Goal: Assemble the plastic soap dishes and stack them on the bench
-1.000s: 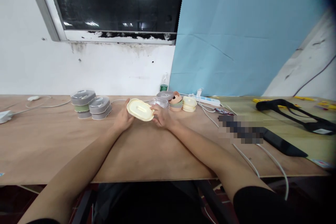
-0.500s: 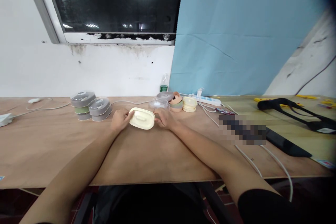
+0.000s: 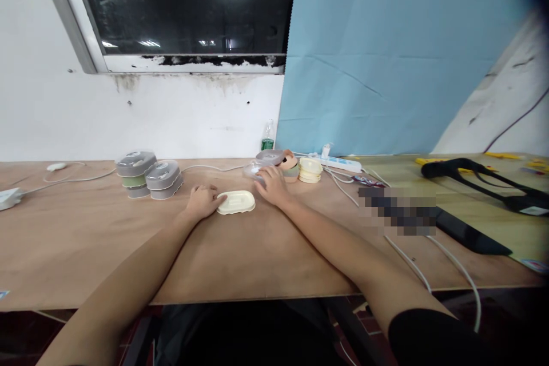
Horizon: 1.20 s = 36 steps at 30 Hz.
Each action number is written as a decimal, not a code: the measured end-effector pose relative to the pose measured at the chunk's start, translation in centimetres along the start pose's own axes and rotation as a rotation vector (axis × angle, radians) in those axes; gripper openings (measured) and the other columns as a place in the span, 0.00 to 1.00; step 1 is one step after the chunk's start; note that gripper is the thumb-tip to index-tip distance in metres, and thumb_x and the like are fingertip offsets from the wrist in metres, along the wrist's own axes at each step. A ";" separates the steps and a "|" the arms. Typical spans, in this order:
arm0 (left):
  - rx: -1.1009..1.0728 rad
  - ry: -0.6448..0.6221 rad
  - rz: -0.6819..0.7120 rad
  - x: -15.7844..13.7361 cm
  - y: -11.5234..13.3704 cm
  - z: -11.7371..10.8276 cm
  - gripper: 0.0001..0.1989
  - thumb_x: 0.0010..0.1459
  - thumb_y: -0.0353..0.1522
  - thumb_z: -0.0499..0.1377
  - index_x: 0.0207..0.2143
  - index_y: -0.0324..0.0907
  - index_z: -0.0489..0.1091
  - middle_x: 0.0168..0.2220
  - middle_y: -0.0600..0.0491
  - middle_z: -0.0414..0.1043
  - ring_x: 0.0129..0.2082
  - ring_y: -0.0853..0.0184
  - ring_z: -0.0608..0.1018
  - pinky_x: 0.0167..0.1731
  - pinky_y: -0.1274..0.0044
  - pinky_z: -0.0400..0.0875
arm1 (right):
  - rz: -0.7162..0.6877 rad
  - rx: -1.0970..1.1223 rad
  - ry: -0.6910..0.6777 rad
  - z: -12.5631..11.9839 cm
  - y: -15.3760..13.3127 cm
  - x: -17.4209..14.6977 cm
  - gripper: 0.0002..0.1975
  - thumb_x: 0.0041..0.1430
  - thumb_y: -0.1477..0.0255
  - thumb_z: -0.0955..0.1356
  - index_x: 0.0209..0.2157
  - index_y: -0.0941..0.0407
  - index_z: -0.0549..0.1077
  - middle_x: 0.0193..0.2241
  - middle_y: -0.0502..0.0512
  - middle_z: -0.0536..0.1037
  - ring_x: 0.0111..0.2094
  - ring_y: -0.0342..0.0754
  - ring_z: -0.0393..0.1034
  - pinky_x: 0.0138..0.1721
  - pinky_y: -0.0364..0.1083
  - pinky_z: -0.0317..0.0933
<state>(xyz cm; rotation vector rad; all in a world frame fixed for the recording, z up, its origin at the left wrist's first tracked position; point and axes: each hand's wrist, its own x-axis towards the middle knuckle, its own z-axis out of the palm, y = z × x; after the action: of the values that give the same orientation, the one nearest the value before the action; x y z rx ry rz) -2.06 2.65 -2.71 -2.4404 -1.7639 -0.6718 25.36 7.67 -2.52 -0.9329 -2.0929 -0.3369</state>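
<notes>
A shallow cream plastic tray (image 3: 235, 203) with a wavy rim lies on the table between my hands. My left hand (image 3: 203, 202) is at its left end, thumb on the rim and the other fingers curled beside it. My right hand (image 3: 273, 186) is off the tray, fingers stretched forward over a clear plastic lid (image 3: 252, 169); whether they touch the lid I cannot tell. Behind that hand are a grey lidded container (image 3: 269, 156) and a stack of peach and green pieces (image 3: 291, 170), partly hidden. Several cream pieces (image 3: 309, 170) are stacked to their right.
Two stacks of grey and green lidded boxes (image 3: 136, 174) stand at the back left. A bottle (image 3: 268, 136) is by the wall. White cables and a power strip (image 3: 341, 164) run along the back right. A black strapped object (image 3: 480, 183) lies far right.
The cream tray has come down from between both hands to lie flat on the table. My right hand has let go of it and reached forward to the clear lid.
</notes>
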 end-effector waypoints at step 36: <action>-0.183 0.300 -0.010 0.1 -0.1 0.2 0.45 0.57 0.44 0.56 0.66 0.40 0.33 0.56 0.41 0.65 0.53 0.56 0.70 0.53 0.60 0.57 | -0.301 0.047 0.070 0.4 -0.3 0.2 0.09 0.63 0.74 0.60 0.38 0.55 0.71 0.48 0.59 0.73 0.58 0.54 0.58 0.55 0.59 0.57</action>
<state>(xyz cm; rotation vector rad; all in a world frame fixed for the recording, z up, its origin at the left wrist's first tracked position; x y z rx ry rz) -2.09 2.87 -2.83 -2.2856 -1.6623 -1.1773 24.83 7.77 -2.64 -0.5691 -2.1671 -0.4662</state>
